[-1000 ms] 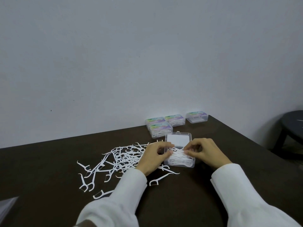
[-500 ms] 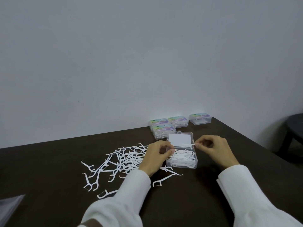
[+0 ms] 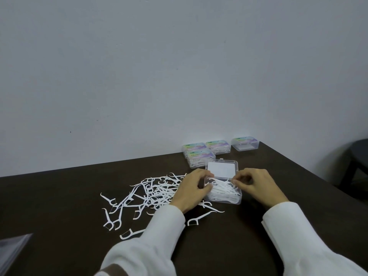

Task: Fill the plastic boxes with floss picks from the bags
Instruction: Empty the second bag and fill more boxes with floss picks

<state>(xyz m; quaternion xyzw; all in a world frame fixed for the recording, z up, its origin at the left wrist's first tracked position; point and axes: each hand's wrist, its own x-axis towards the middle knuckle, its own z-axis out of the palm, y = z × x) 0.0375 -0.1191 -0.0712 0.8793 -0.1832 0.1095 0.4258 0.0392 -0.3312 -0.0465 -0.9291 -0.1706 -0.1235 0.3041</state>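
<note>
Grey wall (image 3: 159,66) backs a dark worktop (image 3: 59,196). White sleeves (image 3: 302,236) reach to an open clear box (image 3: 224,188) packed with floss picks (image 3: 221,191). Loose picks (image 3: 147,192) lie scattered just left. Left hand (image 3: 191,191) grips the box's side, fingers curled; right hand (image 3: 256,186) pinches its rim.

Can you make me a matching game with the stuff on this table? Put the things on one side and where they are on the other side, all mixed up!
Things:
1. open box
2. loose floss picks
3. closed boxes
4. stool

Places:
A. on the floor, right of the table
B. between the two hands
C. by the wall, at the back of the table
D. scattered on the table, left of the open box

Pairs: 1-B, 2-D, 3-C, 4-A
</note>
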